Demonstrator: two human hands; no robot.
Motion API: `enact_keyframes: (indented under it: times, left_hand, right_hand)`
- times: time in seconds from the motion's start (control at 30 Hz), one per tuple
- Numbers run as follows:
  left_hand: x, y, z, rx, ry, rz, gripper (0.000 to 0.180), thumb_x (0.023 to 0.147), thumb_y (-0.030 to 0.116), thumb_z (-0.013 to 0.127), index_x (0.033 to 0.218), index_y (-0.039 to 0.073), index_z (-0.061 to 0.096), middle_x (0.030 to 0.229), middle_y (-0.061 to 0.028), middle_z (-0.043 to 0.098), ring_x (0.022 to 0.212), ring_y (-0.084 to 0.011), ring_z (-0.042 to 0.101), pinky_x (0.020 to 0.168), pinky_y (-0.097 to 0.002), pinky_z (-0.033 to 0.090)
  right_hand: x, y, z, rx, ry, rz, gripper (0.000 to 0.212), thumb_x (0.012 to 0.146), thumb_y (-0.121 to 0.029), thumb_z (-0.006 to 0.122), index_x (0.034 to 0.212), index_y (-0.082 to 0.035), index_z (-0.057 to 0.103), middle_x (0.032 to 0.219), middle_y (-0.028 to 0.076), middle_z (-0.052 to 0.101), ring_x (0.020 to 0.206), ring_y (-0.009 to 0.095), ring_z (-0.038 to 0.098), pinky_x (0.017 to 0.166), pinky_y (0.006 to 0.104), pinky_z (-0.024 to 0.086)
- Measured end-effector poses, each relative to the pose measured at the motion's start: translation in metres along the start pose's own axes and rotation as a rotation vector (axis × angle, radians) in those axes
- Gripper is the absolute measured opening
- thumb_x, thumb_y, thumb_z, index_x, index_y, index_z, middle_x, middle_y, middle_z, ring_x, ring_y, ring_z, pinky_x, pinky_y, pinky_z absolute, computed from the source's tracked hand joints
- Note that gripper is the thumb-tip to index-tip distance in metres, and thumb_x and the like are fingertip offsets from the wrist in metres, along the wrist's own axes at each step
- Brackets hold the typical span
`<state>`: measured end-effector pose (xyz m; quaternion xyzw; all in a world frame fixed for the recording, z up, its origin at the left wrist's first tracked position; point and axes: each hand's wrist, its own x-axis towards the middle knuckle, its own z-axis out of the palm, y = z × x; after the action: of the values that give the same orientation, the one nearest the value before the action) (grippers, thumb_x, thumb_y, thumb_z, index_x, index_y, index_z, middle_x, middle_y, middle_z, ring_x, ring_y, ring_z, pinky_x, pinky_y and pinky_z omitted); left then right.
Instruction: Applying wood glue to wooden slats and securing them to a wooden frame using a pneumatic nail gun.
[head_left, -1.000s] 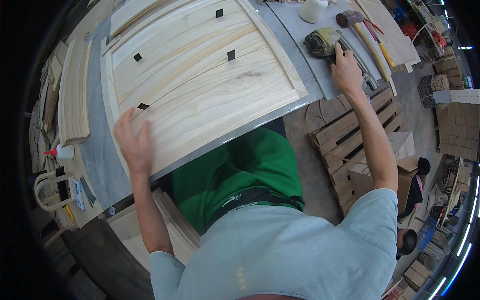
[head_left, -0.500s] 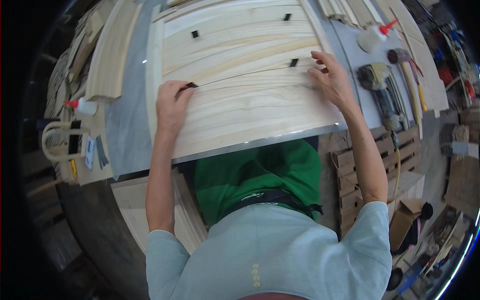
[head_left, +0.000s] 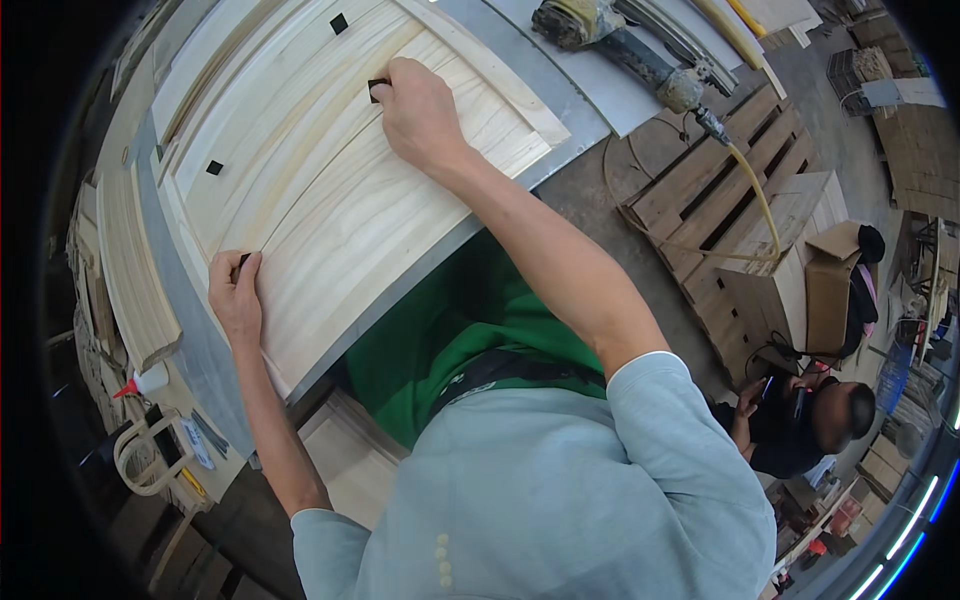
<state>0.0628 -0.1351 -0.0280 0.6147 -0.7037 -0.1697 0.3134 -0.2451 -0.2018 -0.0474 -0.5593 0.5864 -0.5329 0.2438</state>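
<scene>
A pale wooden panel [head_left: 370, 210] in a light wood frame lies on the grey metal tabletop [head_left: 205, 340]. My left hand [head_left: 236, 295] pinches a small black tab [head_left: 245, 260] at the panel's left side, on a seam between boards. Farther right along that seam, my right hand [head_left: 420, 115] is closed on another small black tab [head_left: 377, 92], its fingers pressed together. Two more black squares, one [head_left: 214, 168] on the left and one [head_left: 339, 23] farther right, sit untouched on the far part of the panel.
A power tool [head_left: 610, 40] with a yellow hose lies right of the panel. Stacked wood mouldings [head_left: 135, 270], a red-tipped white bottle [head_left: 150, 380] and a light wooden handle frame [head_left: 145, 455] are at the left. A pallet [head_left: 715, 190] and another person [head_left: 800, 420] are at the right.
My view has turned, so the panel appears slanted. My right hand, formerly open beside the panel's right tab, now pinches that tab. My left hand still pinches its tab. Another person has come into view.
</scene>
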Motion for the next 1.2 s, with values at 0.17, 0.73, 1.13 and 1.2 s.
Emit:
enact_keyframes:
  times: [0.17, 0.73, 1.13, 1.2]
  left_hand:
    - [-0.002, 0.004, 0.006, -0.065, 0.072, -0.07, 0.01, 0.081, 0.003, 0.067, 0.083, -0.002, 0.059, 0.08, -0.0058, 0.056, 0.072, -0.0152, 0.049, 0.068, -0.0244, 0.041]
    - [0.002, 0.016, -0.008, 0.084, -0.017, 0.133, 0.006, 0.083, 0.0, 0.064, 0.084, -0.003, 0.059, 0.09, -0.0104, 0.065, 0.083, -0.019, 0.064, 0.076, -0.0289, 0.049]
    - [0.029, -0.053, -0.025, -0.45, 0.08, -0.375, 0.011, 0.09, 0.01, 0.062, 0.088, -0.001, 0.061, 0.087, -0.0065, 0.065, 0.079, -0.012, 0.062, 0.074, -0.027, 0.05]
    - [0.044, -0.047, -0.025, -0.338, 0.023, -0.33, 0.011, 0.087, 0.01, 0.064, 0.089, -0.001, 0.062, 0.086, -0.0057, 0.063, 0.078, -0.0127, 0.061, 0.076, -0.0265, 0.049]
  right_hand:
    - [-0.01, 0.003, 0.005, -0.156, -0.047, -0.189, 0.011, 0.082, -0.01, 0.062, 0.089, -0.001, 0.06, 0.087, 0.016, 0.061, 0.087, 0.035, 0.057, 0.078, 0.0432, 0.045]
    - [-0.01, 0.0, 0.007, -0.201, -0.091, -0.218, 0.014, 0.082, -0.009, 0.062, 0.093, -0.002, 0.058, 0.093, 0.014, 0.061, 0.093, 0.033, 0.056, 0.081, 0.0425, 0.045]
    - [-0.003, 0.002, 0.005, -0.136, -0.181, -0.102, 0.016, 0.082, -0.01, 0.062, 0.095, -0.001, 0.06, 0.086, 0.014, 0.062, 0.081, 0.025, 0.059, 0.075, 0.037, 0.047]
    - [0.021, 0.003, -0.007, -0.07, -0.235, 0.039, 0.018, 0.083, -0.012, 0.061, 0.096, 0.0, 0.062, 0.089, 0.014, 0.063, 0.081, 0.023, 0.06, 0.075, 0.0349, 0.047]
